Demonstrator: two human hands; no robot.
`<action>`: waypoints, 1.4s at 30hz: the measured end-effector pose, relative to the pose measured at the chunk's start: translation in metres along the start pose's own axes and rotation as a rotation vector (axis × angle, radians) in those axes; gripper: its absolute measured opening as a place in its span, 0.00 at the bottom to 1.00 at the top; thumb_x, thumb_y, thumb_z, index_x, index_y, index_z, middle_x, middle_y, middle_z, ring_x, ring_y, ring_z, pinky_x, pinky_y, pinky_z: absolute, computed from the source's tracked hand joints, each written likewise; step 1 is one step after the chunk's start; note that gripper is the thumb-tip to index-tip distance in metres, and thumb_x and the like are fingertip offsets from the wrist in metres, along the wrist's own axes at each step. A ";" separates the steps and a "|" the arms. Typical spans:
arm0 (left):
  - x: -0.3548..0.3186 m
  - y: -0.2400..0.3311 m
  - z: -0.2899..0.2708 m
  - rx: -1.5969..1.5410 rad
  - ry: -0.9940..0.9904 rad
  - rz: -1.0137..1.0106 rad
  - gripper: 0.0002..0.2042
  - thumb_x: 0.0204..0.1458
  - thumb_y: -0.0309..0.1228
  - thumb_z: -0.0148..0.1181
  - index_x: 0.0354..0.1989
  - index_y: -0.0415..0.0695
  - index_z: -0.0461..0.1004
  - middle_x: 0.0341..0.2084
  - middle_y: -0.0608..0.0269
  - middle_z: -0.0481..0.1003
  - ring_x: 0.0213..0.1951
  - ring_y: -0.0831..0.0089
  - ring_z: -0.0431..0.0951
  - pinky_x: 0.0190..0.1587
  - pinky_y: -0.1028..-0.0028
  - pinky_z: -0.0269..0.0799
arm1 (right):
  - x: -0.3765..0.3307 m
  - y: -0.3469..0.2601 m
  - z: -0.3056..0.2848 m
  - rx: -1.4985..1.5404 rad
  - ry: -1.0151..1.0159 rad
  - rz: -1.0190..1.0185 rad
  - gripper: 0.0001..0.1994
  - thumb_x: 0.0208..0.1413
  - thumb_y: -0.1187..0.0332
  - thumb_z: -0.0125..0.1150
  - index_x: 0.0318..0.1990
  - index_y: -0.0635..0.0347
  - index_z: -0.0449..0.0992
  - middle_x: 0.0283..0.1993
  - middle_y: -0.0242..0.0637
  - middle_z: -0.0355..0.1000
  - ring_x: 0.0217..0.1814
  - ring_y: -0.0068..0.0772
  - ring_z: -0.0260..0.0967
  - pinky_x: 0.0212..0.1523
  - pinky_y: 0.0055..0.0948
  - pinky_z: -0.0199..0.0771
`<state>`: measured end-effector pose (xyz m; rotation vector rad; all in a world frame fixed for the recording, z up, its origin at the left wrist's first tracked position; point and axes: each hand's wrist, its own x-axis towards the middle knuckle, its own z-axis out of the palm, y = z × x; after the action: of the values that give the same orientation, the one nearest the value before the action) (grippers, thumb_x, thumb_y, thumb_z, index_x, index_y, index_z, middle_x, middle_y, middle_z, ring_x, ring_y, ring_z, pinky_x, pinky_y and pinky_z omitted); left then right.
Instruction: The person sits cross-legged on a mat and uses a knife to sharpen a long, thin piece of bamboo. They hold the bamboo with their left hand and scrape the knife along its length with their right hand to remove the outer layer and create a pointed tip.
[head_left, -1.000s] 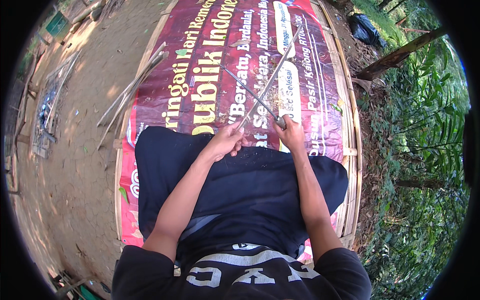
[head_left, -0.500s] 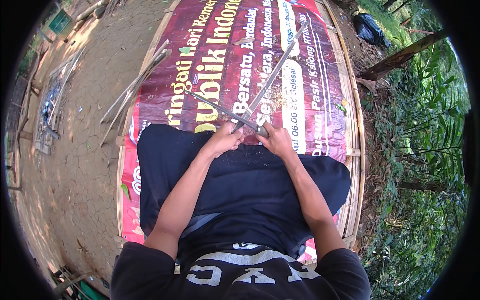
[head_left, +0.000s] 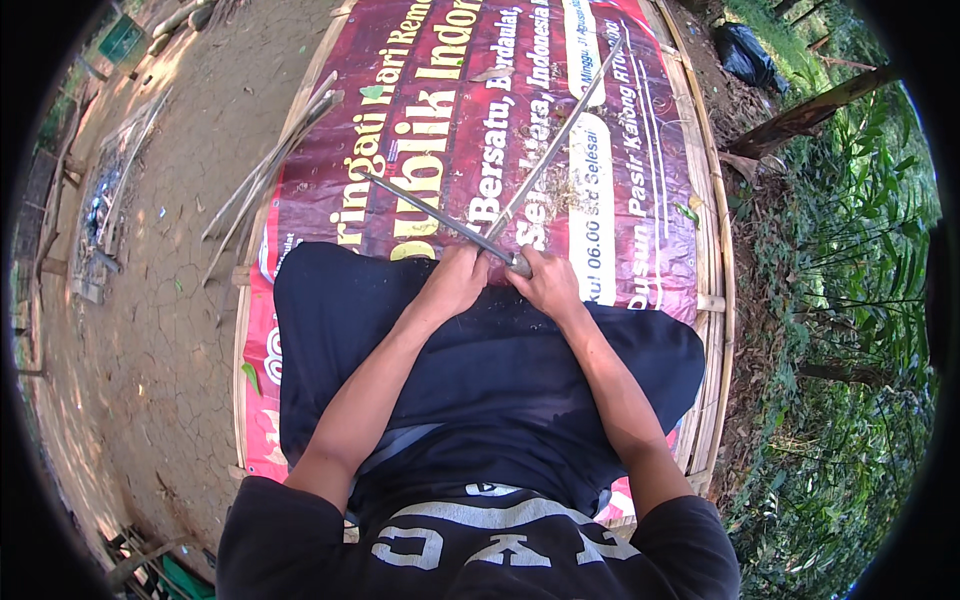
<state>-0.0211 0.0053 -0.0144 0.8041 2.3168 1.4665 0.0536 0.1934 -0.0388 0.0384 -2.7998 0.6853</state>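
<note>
My right hand (head_left: 548, 284) is closed round the short handle of a long knife (head_left: 425, 211). The dark, narrow blade slants away to the far left. My left hand (head_left: 460, 280) is closed on the near end of a long, thin bamboo strip (head_left: 560, 140), which reaches toward the far right. Close to my hands the blade crosses the strip; just how the edge meets it is hard to make out. Both hands are above the dark cloth (head_left: 480, 350) over my lap. Pale shavings (head_left: 567, 188) lie scattered beside the strip.
I sit on a bamboo platform (head_left: 712, 300) covered by a red printed banner (head_left: 310, 200). Several loose bamboo sticks (head_left: 262, 170) jut over its left edge. Cracked bare ground (head_left: 180, 330) lies left; a black plastic bag (head_left: 748, 58), a log (head_left: 810, 110) and dense plants (head_left: 850, 270) are right.
The bamboo strip has turned and now shows a narrower side. My left hand has shifted slightly up and toward the right hand. The knife still crosses the strip, its handle slightly further left.
</note>
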 end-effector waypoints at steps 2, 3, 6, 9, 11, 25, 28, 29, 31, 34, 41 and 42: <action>0.000 -0.003 0.007 0.087 0.116 0.197 0.09 0.60 0.25 0.50 0.33 0.29 0.72 0.18 0.40 0.73 0.19 0.52 0.78 0.24 0.58 0.68 | -0.003 0.009 0.007 -0.009 0.001 -0.010 0.16 0.50 0.57 0.70 0.34 0.58 0.73 0.20 0.47 0.73 0.23 0.54 0.74 0.24 0.47 0.74; -0.001 -0.005 0.007 0.101 0.093 0.173 0.09 0.60 0.24 0.50 0.34 0.28 0.72 0.18 0.38 0.73 0.21 0.48 0.78 0.25 0.57 0.68 | -0.004 0.014 0.011 -0.013 -0.010 -0.012 0.15 0.49 0.59 0.71 0.34 0.58 0.73 0.21 0.47 0.74 0.23 0.53 0.75 0.25 0.47 0.74; 0.001 -0.002 0.005 0.104 0.042 0.113 0.08 0.58 0.23 0.50 0.35 0.27 0.71 0.19 0.34 0.72 0.23 0.41 0.77 0.26 0.55 0.68 | -0.003 0.019 0.012 -0.043 -0.020 -0.012 0.16 0.48 0.59 0.71 0.34 0.59 0.72 0.22 0.47 0.74 0.24 0.52 0.75 0.25 0.46 0.74; 0.002 0.006 0.004 0.071 0.031 0.074 0.08 0.58 0.22 0.50 0.35 0.27 0.72 0.19 0.34 0.73 0.24 0.41 0.77 0.26 0.54 0.68 | -0.003 0.021 0.016 -0.051 0.015 -0.018 0.17 0.49 0.56 0.71 0.35 0.57 0.71 0.20 0.46 0.73 0.23 0.53 0.74 0.24 0.47 0.73; 0.002 0.002 0.006 0.097 0.039 0.093 0.08 0.58 0.22 0.50 0.35 0.27 0.72 0.19 0.34 0.72 0.23 0.42 0.78 0.26 0.54 0.68 | -0.003 0.022 0.017 -0.054 0.038 -0.034 0.18 0.49 0.55 0.71 0.35 0.56 0.70 0.18 0.45 0.72 0.22 0.53 0.74 0.24 0.48 0.73; 0.003 0.004 0.012 0.055 -0.009 -0.052 0.13 0.63 0.26 0.48 0.40 0.23 0.70 0.20 0.31 0.72 0.29 0.36 0.77 0.34 0.49 0.69 | -0.003 0.040 0.001 -0.142 0.072 0.082 0.16 0.52 0.57 0.68 0.36 0.57 0.70 0.20 0.45 0.74 0.23 0.53 0.75 0.24 0.47 0.73; 0.000 0.025 0.003 0.043 -0.060 -0.131 0.12 0.62 0.24 0.47 0.40 0.23 0.71 0.22 0.29 0.73 0.31 0.37 0.78 0.34 0.49 0.69 | -0.002 0.018 -0.003 -0.120 -0.001 0.080 0.16 0.51 0.57 0.69 0.32 0.57 0.69 0.20 0.44 0.74 0.23 0.53 0.74 0.24 0.47 0.72; 0.000 0.019 0.006 0.055 -0.036 -0.051 0.12 0.62 0.24 0.47 0.39 0.23 0.70 0.22 0.29 0.73 0.32 0.37 0.78 0.35 0.48 0.69 | -0.002 0.015 -0.003 -0.127 -0.004 0.023 0.17 0.51 0.57 0.70 0.33 0.57 0.69 0.21 0.43 0.74 0.23 0.52 0.74 0.24 0.47 0.72; 0.000 0.009 0.010 0.081 0.016 0.107 0.12 0.63 0.25 0.47 0.39 0.24 0.70 0.24 0.29 0.73 0.33 0.37 0.77 0.35 0.48 0.69 | 0.000 0.011 -0.002 -0.136 -0.010 -0.095 0.18 0.50 0.55 0.70 0.35 0.56 0.70 0.21 0.43 0.74 0.24 0.51 0.75 0.24 0.46 0.73; -0.005 0.013 0.004 0.117 -0.058 -0.057 0.12 0.63 0.26 0.46 0.38 0.24 0.69 0.26 0.29 0.74 0.33 0.36 0.77 0.37 0.47 0.69 | 0.002 0.034 -0.003 -0.099 0.018 0.075 0.18 0.52 0.55 0.69 0.36 0.57 0.70 0.21 0.46 0.74 0.24 0.53 0.75 0.25 0.47 0.73; -0.006 0.008 0.013 0.057 -0.087 -0.138 0.13 0.64 0.28 0.47 0.39 0.25 0.69 0.28 0.29 0.73 0.30 0.34 0.74 0.37 0.46 0.68 | 0.006 0.045 -0.008 -0.144 0.055 0.196 0.16 0.54 0.54 0.66 0.36 0.56 0.71 0.20 0.48 0.74 0.24 0.56 0.75 0.26 0.50 0.74; -0.006 -0.008 0.021 0.091 -0.006 -0.058 0.13 0.64 0.28 0.47 0.38 0.26 0.70 0.27 0.31 0.74 0.31 0.35 0.76 0.36 0.46 0.68 | 0.001 0.036 -0.006 -0.103 0.021 0.160 0.17 0.54 0.54 0.66 0.36 0.58 0.71 0.20 0.50 0.73 0.25 0.57 0.75 0.27 0.51 0.73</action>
<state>-0.0083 0.0145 -0.0310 0.7571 2.3968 1.3411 0.0512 0.2281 -0.0493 -0.2128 -2.8357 0.5719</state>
